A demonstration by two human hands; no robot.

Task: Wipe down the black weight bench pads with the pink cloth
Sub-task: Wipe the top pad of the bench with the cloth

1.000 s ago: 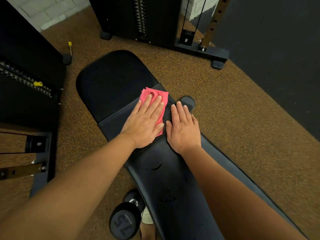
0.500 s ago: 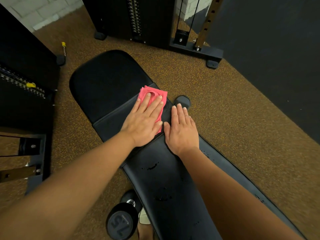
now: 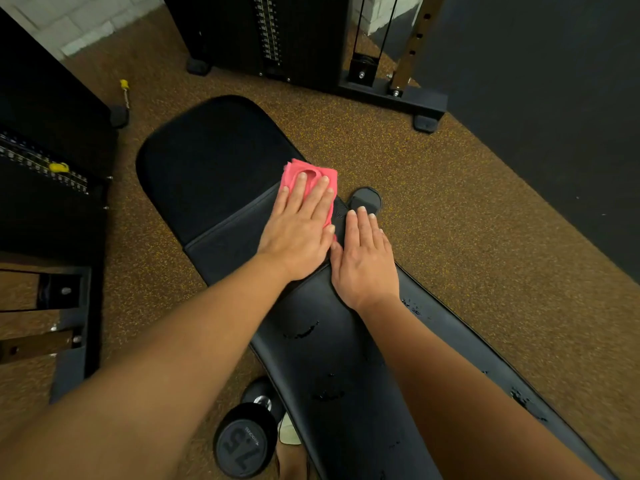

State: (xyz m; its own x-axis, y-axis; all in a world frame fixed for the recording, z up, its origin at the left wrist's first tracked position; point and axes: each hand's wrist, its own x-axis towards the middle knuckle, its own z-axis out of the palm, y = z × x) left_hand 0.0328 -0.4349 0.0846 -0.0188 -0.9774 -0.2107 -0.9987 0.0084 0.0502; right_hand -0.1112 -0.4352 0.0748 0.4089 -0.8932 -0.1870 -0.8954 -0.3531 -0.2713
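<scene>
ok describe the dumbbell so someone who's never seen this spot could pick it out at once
Start at the long black bench pad running diagonally across the speckled floor. Beside its near left edge, by the person's foot, sits the dumbbell. It is the only round black weight here, with "75" on its end face.

A black dumbbell [image 3: 244,441] marked 75 lies on the brown speckled floor [image 3: 450,220] at the bottom edge. Two black weight-stack machines stand nearby — one at the top [image 3: 270,36], one at the left [image 3: 52,174] with a yellow pin [image 3: 59,167].
</scene>
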